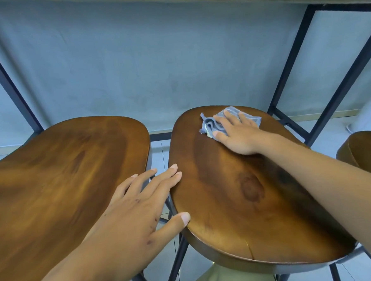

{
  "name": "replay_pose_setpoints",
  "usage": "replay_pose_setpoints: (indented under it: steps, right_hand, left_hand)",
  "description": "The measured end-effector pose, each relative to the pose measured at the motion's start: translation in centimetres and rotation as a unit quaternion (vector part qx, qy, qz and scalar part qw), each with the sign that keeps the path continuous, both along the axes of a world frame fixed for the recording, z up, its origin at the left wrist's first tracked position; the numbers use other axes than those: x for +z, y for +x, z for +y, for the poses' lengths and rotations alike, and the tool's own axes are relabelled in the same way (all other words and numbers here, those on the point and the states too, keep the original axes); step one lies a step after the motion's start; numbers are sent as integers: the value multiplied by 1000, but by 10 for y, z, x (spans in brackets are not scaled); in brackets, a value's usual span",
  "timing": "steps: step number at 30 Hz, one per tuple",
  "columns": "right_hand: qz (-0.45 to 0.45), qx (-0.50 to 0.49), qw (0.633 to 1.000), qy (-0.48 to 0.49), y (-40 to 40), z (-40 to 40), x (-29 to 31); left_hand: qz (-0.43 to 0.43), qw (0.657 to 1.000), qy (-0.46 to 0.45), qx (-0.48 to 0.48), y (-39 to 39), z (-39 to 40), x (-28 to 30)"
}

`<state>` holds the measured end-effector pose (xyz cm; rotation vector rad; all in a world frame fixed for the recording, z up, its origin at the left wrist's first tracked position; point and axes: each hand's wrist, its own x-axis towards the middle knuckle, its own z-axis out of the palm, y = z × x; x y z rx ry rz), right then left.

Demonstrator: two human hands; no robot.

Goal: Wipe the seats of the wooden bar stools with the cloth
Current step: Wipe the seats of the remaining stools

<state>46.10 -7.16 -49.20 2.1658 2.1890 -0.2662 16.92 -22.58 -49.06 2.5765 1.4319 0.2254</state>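
Both hands at work on the middle stool seat [248,201]: right hand [237,135] flat, fingers spread, pressing the crumpled grey cloth [213,123] onto the far edge; left hand [138,205] open, empty, steadying the near-left rim. Wiping apparently under way, far edge covered; next, likely a firm pull back across the bare wood, left stool seat [59,179] waiting alongside.

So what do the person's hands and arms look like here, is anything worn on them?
Both are bare: no gloves, sleeves, watch or rings show. The left hand has several small dark spots scattered across its back and near the knuckles; its nails are short and plain. The right hand shows no such marks, and its forearm is bare up to the frame's edge. Olive-green fabric, probably trousers, shows below.
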Motion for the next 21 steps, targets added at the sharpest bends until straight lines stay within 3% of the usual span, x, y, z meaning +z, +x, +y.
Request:
replay_pose_setpoints:
  steps: [11,21]
  right_hand:
    - [2,-113,994,10,19,40,5]
    - [-6,-81,996,-24,2,-47,1]
  left_hand:
    - [-11,1000,-8,3,0,1,1]
    - [-31,999,-25,5,-2,0,0]
